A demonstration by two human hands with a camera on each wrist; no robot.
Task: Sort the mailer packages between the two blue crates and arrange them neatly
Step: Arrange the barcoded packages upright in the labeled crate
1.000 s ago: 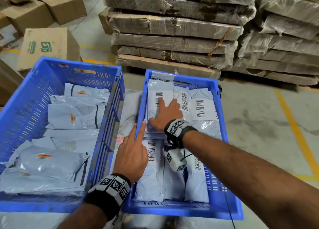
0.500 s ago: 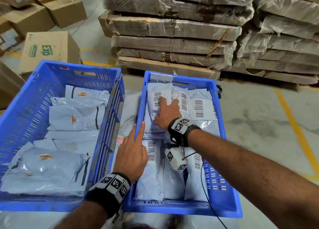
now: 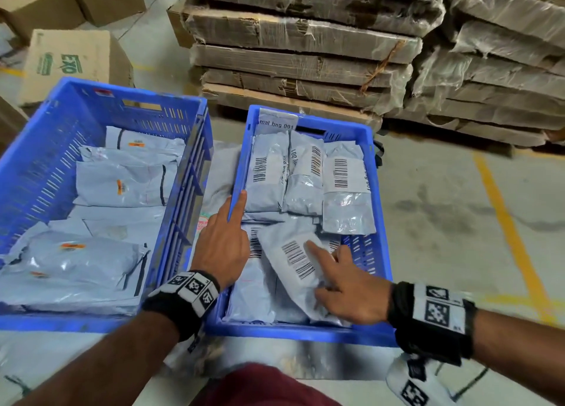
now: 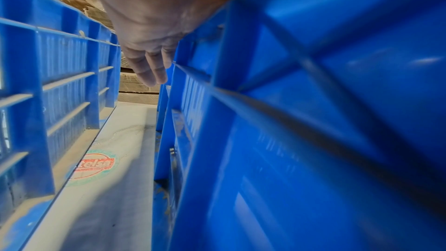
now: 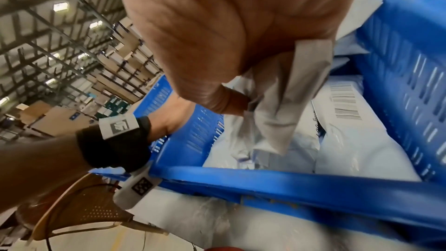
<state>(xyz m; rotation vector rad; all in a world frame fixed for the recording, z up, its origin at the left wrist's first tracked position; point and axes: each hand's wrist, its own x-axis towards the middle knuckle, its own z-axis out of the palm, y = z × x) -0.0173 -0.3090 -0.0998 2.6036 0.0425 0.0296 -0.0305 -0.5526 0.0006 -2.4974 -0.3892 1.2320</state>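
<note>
Two blue crates hold grey mailers. The left crate point(image 3: 180, 210) has mailers with orange stickers point(image 3: 122, 185). In the right crate point(image 3: 382, 222) a back row of barcoded mailers point(image 3: 305, 179) lies side by side. My right hand point(image 3: 324, 271) grips a barcoded mailer point(image 3: 293, 258) at the crate's near end, index finger on top; it lies tilted over the ones below. The right wrist view shows the thumb pinching this mailer's edge point(image 5: 284, 102). My left hand point(image 3: 226, 237) rests on the right crate's left rim, its fingers point(image 4: 149, 68) hanging straight between the crates.
Wrapped stacks of flat cardboard point(image 3: 299, 63) stand behind the crates. Cardboard boxes point(image 3: 73, 60) sit at the back left. A narrow gap with a round sticker point(image 4: 94, 165) on the surface separates the crates. Yellow floor lines point(image 3: 507, 222) run at right.
My right hand left the back row, came to the crate's near end and took hold of a barcoded mailer, tilting it up. My left hand stayed on the rim.
</note>
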